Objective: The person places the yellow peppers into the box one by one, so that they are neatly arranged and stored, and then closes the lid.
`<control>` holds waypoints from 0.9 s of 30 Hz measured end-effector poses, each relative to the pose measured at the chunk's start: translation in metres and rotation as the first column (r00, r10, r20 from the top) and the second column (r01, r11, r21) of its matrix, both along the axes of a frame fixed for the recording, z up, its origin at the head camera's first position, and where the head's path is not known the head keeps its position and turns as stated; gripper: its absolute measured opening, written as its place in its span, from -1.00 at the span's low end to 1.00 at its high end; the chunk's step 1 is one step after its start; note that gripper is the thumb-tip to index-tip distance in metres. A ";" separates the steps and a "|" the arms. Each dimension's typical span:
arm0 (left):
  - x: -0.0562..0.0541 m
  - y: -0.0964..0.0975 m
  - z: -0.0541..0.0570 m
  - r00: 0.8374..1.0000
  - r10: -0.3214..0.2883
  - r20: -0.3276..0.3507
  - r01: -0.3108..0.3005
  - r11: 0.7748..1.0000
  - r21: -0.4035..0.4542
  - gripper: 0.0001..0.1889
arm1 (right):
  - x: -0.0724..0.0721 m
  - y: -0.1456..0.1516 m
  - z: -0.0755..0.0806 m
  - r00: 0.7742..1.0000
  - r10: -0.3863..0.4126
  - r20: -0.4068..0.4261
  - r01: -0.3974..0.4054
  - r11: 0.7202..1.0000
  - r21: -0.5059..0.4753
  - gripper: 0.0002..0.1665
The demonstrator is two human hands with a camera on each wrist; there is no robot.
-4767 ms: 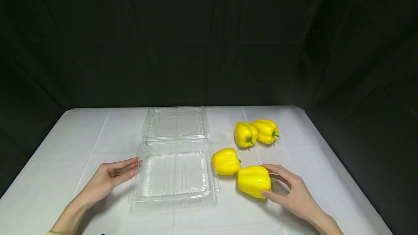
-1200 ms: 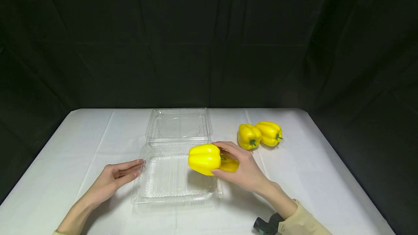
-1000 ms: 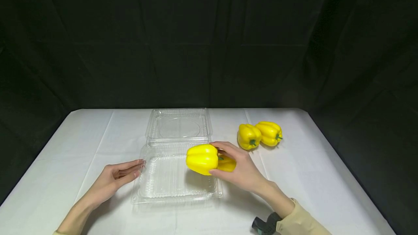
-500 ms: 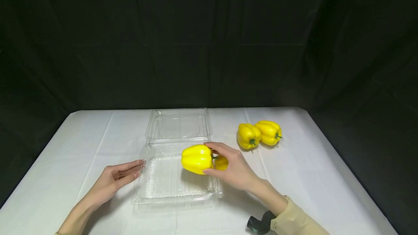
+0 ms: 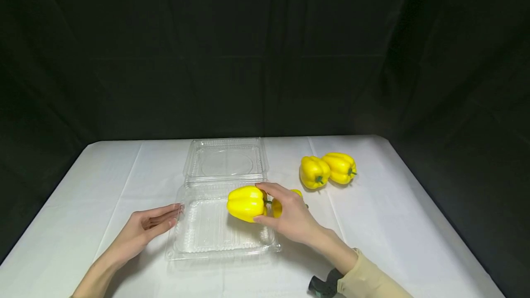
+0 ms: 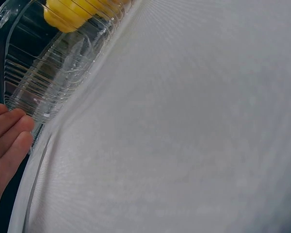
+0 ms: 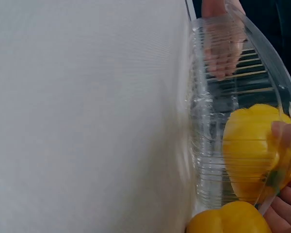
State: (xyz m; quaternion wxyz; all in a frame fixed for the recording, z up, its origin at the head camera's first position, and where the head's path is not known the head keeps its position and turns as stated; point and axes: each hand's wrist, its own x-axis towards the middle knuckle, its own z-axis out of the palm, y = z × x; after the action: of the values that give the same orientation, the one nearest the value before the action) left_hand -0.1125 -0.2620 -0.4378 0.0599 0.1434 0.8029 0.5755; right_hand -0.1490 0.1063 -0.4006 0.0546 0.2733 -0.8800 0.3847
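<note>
My right hand grips a yellow bell pepper by its stem end, thumb and fingers on opposite sides. The pepper is over the right half of the hinged clear plastic container's base; in the right wrist view the pepper shows through the container's ribbed wall. Whether it touches the floor, I cannot tell. At the base's left rim, my left hand touches the edge with extended fingers, seen also as fingers beside the wall in the left wrist view.
Another yellow bell pepper lies right of the container, partly hidden behind my right hand. Two more peppers sit together farther back. The container's open lid lies flat behind its base. A dark device is by my right sleeve.
From the table at the right, my right hand has lifted the front pepper and carried it left over the container base, then slightly farther left and down. My left hand stays at the rim.
</note>
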 end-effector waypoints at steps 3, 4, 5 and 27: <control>0.000 0.000 0.000 1.000 0.000 -0.003 0.000 1.000 -0.002 -0.55 | 0.001 -0.001 -0.001 1.000 -0.012 0.001 0.012 1.000 0.022 -0.17; -0.001 0.000 0.000 1.000 0.000 -0.004 0.000 1.000 -0.002 -0.55 | 0.001 -0.002 -0.002 1.000 -0.014 -0.008 0.014 0.999 0.031 -0.17; -0.001 0.000 0.000 1.000 0.001 -0.005 -0.001 1.000 -0.002 -0.55 | 0.001 -0.002 -0.003 1.000 -0.014 -0.016 0.015 0.999 0.038 -0.17; -0.001 0.000 -0.001 1.000 -0.007 0.016 0.006 1.000 0.024 -0.54 | 0.002 -0.010 -0.006 0.997 -0.007 -0.070 0.018 0.987 0.161 -0.18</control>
State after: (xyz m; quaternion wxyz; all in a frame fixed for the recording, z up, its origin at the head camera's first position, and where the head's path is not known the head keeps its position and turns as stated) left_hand -0.1134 -0.2623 -0.4387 0.0665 0.1420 0.7951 0.5859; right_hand -0.1473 0.0965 -0.4062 0.0654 0.2845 -0.9075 0.3022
